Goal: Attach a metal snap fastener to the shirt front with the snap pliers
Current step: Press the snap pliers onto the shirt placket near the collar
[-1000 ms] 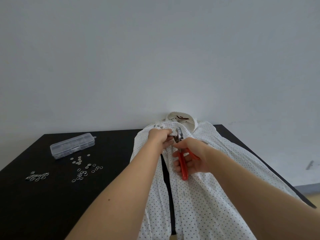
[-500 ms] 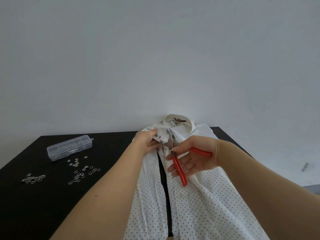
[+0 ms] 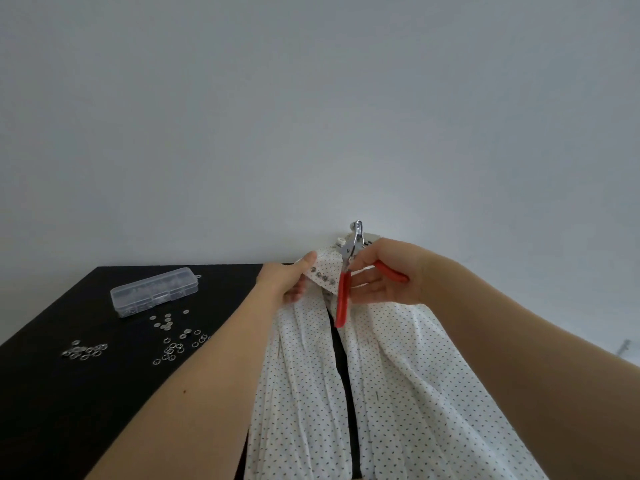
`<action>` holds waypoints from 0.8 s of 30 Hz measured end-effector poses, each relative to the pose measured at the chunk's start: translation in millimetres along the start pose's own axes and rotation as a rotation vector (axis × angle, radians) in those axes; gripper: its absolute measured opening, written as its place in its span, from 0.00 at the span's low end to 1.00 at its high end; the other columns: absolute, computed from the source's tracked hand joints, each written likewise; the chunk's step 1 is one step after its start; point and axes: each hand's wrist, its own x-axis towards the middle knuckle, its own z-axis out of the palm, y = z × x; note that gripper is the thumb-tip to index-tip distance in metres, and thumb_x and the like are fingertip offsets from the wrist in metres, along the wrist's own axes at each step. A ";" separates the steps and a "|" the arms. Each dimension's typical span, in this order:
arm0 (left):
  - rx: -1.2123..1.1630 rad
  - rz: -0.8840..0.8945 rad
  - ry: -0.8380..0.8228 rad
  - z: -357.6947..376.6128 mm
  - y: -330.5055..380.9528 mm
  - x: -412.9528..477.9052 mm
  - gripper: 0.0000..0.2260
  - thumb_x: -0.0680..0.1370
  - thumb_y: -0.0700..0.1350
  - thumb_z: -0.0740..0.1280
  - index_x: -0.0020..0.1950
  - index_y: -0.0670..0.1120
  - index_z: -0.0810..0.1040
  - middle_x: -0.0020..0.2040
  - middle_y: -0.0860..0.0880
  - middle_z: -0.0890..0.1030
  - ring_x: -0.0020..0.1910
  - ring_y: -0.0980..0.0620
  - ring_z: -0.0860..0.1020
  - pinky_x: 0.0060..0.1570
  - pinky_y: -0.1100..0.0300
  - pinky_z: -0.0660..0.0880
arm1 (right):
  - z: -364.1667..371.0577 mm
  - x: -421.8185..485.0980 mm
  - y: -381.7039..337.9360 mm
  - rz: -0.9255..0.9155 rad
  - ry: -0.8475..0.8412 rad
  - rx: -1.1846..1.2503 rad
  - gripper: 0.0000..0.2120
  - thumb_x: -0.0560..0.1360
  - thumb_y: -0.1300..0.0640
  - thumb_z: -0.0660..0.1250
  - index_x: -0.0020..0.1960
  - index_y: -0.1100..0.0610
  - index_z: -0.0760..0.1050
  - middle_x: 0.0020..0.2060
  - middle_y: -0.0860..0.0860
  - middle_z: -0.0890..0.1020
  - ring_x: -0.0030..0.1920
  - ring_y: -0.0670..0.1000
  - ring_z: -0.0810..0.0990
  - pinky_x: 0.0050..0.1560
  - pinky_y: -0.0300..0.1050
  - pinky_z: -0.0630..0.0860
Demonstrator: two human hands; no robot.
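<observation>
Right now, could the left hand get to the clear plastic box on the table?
Probably yes. The clear plastic box sits in the open to the left of the left hand, nothing between them, but that hand is pinching the shirt edge and must let go first.

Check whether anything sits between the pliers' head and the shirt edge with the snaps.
Nothing visible does. The right hand holds the snap pliers raised beside the shirt edge that the left hand grips.

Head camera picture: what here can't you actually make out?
- Clear box: contents blurred behind the plastic.
- Loose snap parts on the table: too small to tell apart.
- Shirt hem: cut off by the bottom edge.
- Collar: hidden behind the pliers and right hand.
- Left hand fingertips: tucked under cloth.
</observation>
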 end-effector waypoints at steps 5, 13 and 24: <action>0.158 0.059 0.134 -30.7 7.0 2.0 0.21 0.76 0.59 0.65 0.43 0.40 0.78 0.35 0.46 0.79 0.30 0.53 0.75 0.32 0.61 0.74 | 25.5 11.0 -21.7 -0.076 0.084 -0.020 0.07 0.72 0.71 0.61 0.48 0.66 0.76 0.42 0.60 0.82 0.41 0.56 0.82 0.48 0.48 0.82; 0.127 0.145 0.327 -102.7 12.4 -4.4 0.15 0.79 0.55 0.61 0.42 0.45 0.77 0.37 0.50 0.80 0.33 0.53 0.75 0.34 0.60 0.71 | 97.9 44.2 -39.3 -0.189 0.241 -0.395 0.05 0.70 0.68 0.68 0.37 0.62 0.75 0.31 0.54 0.76 0.33 0.49 0.76 0.36 0.41 0.81; 0.134 0.154 0.329 -159.2 -8.5 4.9 0.12 0.80 0.52 0.61 0.43 0.46 0.77 0.39 0.50 0.80 0.35 0.55 0.76 0.36 0.62 0.72 | 156.9 126.0 -21.0 -0.170 0.342 -0.749 0.15 0.76 0.53 0.66 0.35 0.59 0.68 0.30 0.54 0.75 0.31 0.51 0.78 0.28 0.41 0.73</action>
